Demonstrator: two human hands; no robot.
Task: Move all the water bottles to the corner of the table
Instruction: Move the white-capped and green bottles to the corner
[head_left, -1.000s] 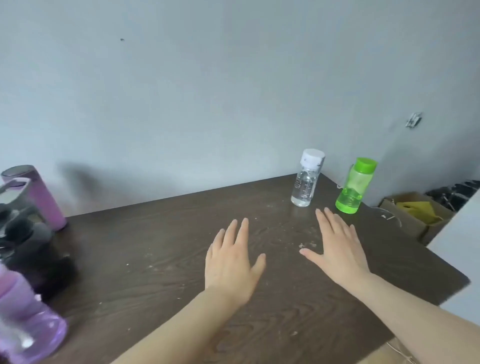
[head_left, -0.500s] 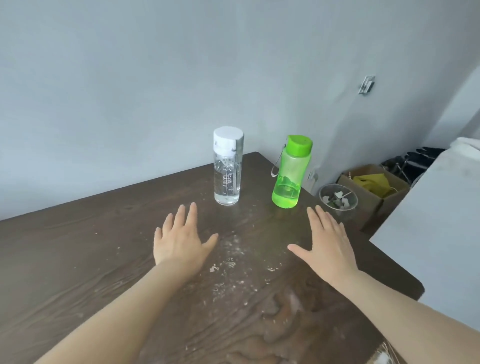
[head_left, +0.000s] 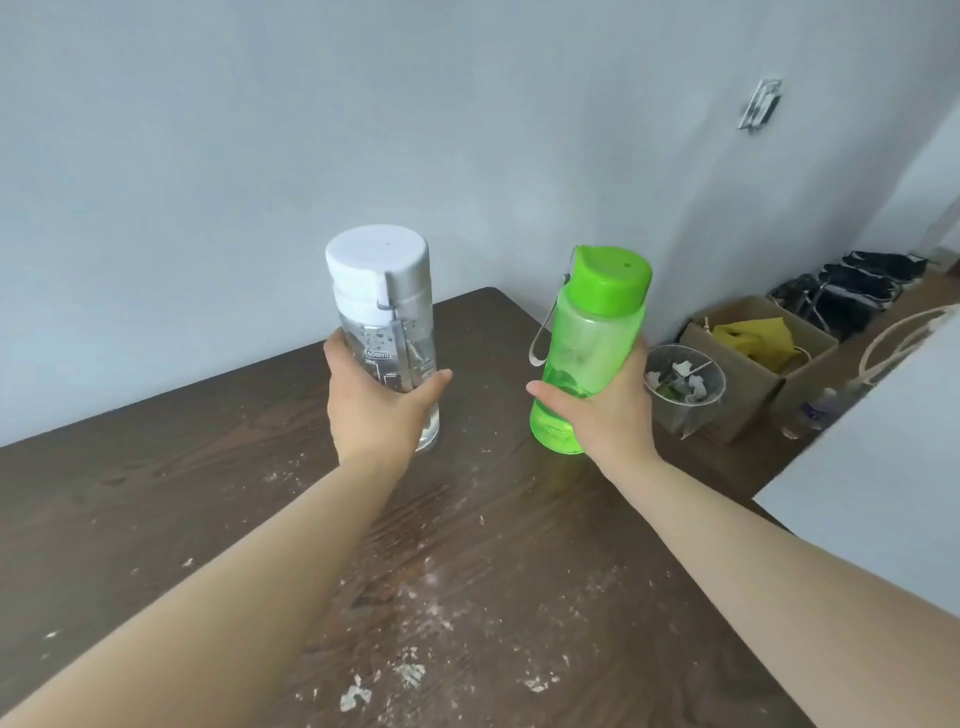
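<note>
Left hand (head_left: 382, 410) clamped on clear bottle (head_left: 387, 332), right hand (head_left: 605, 410) on green bottle (head_left: 587, 358); better kept upright, set gently near table (head_left: 156, 499) corner.

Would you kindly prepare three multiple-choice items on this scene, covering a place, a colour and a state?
1. Where is the cardboard box?
A. On the table
B. On the floor right of the table
C. In the left hand

2. What colour is the cap of the bottle in the left hand?
A. White
B. Green
C. Purple

3. What is the right hand doing?
A. Lying flat
B. Gripping the green bottle
C. Pointing

Answers:
1 B: the cardboard box sits beyond the table edge.
2 A: the left hand holds the clear bottle, white-capped.
3 B: the right hand wraps the green bottle.
</note>
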